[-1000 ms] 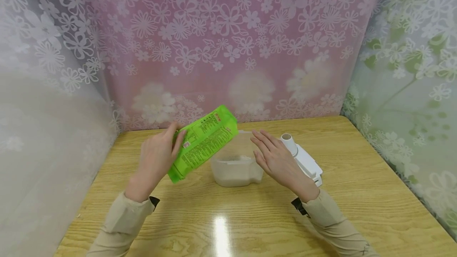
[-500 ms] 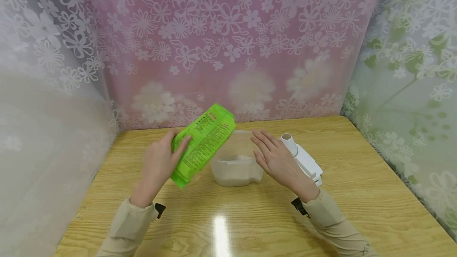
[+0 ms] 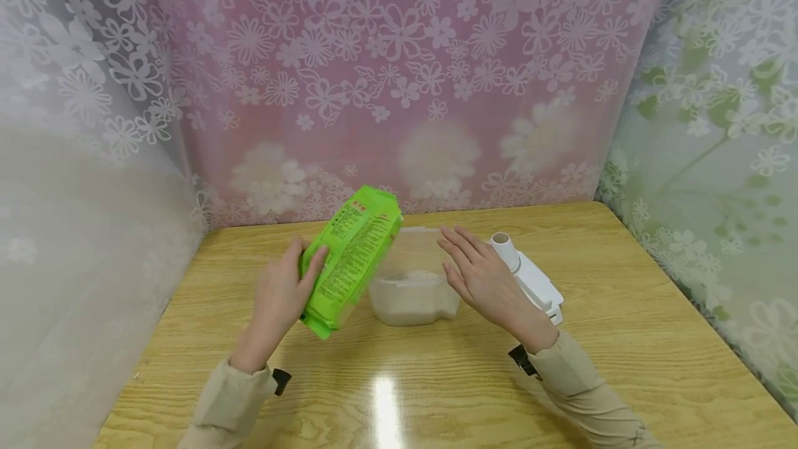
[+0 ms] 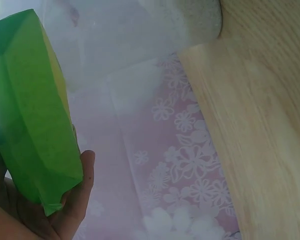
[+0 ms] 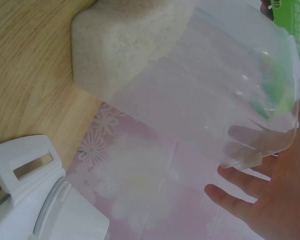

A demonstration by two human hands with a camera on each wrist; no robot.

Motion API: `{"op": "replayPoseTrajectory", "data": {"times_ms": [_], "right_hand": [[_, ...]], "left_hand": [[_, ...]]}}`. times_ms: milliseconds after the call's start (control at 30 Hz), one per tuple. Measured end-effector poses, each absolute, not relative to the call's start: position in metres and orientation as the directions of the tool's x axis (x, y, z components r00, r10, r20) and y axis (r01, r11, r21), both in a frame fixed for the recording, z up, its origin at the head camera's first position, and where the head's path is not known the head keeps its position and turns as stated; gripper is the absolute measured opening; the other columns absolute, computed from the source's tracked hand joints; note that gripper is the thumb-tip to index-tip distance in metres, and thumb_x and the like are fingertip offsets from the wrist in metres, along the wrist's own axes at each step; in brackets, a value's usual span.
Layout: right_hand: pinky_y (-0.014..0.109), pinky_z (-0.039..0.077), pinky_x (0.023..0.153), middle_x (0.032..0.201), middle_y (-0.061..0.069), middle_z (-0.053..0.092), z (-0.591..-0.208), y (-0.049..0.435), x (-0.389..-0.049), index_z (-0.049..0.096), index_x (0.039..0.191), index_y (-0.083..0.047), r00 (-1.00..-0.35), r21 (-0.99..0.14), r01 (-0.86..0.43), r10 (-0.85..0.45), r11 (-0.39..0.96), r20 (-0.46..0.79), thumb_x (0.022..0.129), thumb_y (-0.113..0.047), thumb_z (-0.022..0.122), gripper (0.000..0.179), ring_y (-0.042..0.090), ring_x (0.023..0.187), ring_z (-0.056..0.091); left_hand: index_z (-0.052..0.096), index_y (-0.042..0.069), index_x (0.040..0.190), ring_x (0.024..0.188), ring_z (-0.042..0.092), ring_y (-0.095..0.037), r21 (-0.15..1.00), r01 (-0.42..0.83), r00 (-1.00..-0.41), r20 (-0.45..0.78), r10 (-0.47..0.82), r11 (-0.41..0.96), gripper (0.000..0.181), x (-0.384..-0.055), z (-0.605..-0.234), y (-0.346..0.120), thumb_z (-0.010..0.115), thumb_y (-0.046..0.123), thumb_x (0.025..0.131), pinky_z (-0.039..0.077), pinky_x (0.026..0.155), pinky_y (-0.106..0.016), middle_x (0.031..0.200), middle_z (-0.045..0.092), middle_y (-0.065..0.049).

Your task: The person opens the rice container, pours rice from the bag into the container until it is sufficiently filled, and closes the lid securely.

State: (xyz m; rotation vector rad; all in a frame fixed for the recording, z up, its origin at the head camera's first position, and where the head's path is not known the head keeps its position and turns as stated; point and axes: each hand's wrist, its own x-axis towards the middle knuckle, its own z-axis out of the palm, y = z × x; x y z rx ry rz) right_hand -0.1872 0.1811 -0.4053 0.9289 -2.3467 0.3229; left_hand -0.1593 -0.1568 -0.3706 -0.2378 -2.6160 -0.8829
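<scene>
My left hand [image 3: 278, 291] grips a bright green printed bag [image 3: 355, 258] around its lower left side, thumb across the face. The bag leans to the right, its upper end beside the rim of a clear plastic container [image 3: 413, 305]. Pale grains that look like rice [image 5: 135, 45] cover the container's bottom. My right hand [image 3: 483, 281] is at the container's right rim with fingers extended; in the right wrist view some fingers show through the clear wall. Whether the bag's upper end is open cannot be made out.
Right of the container, behind my right hand, lies a white plastic lid [image 3: 537, 286] with a round white cup [image 3: 503, 248] on it. The wooden table [image 3: 474, 393] meets floral curtains at the back and on both sides.
My left hand has drawn the green bag left and slightly down, turning it from a slant over the container to a more upright lean. My right hand and the container have stayed put.
</scene>
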Motion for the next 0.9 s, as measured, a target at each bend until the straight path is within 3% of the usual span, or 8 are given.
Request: {"op": "replayPoseTrajectory", "data": {"times_ms": [233,900], "right_hand": [[0.051,0.04,0.111,0.145,0.02,0.055,-0.406,0.181,-0.188,0.059,0.136,0.004,-0.577,-0.006,-0.688,-0.542,0.725,0.611,0.112,-0.037,0.026,0.058,0.04,0.136,0.049],[0.05,0.038,0.113,0.147,0.019,0.053,-0.405,0.181,-0.187,0.058,0.137,0.004,-0.585,-0.015,-0.689,-0.544,0.724,0.602,0.112,-0.037,0.027,0.057,0.039,0.137,0.048]], "left_hand": [[0.061,0.005,0.106,0.044,0.043,-0.012,0.589,0.299,-0.897,0.442,0.011,0.751,0.032,-0.159,-0.382,-0.156,0.053,0.036,0.107,0.037,0.042,-0.027,0.064,0.058,-0.003],[0.062,0.005,0.104,0.043,0.047,-0.012,0.731,0.275,-0.85,0.488,-0.198,0.625,0.03,-0.163,-0.392,-0.175,0.053,0.033,0.107,0.04,0.041,-0.027,0.071,0.064,-0.011]]}}
